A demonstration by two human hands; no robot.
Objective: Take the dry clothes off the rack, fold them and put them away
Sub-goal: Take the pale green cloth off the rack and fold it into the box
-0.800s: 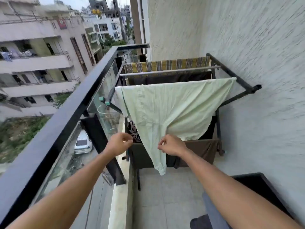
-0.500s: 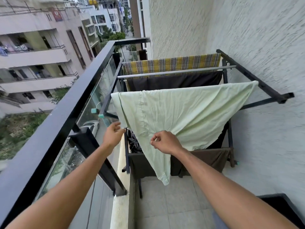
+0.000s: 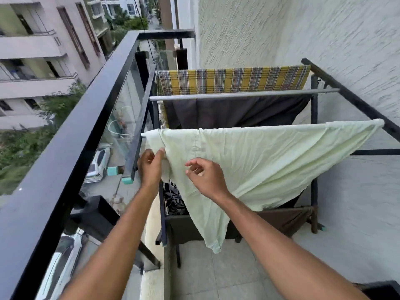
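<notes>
Balcony, with a black glass-panelled railing [image 3: 86,118] on one side of the drying rack [image 3: 350,99] and a rough plastered wall [image 3: 324,35] on the other. The pale green garment [image 3: 270,161] hangs over the rack's nearest rod. Its long axis runs along that rod from railing end to wall end, and a tail droops below the railing end. The left hand [image 3: 150,167] pinches the garment's edge between thumb and fingers just under the rod at the railing end. The right hand [image 3: 205,178] hovers before the cloth, nearer the rack's middle, fingers loosely curled and parted, holding nothing visible. Most of the garment lies wallward of both hands. The right hand is nearer that bulk and seems better placed for a second hold. A plaid cloth [image 3: 231,81] and a dark cloth [image 3: 238,113] hang on the rack's farther rods.
</notes>
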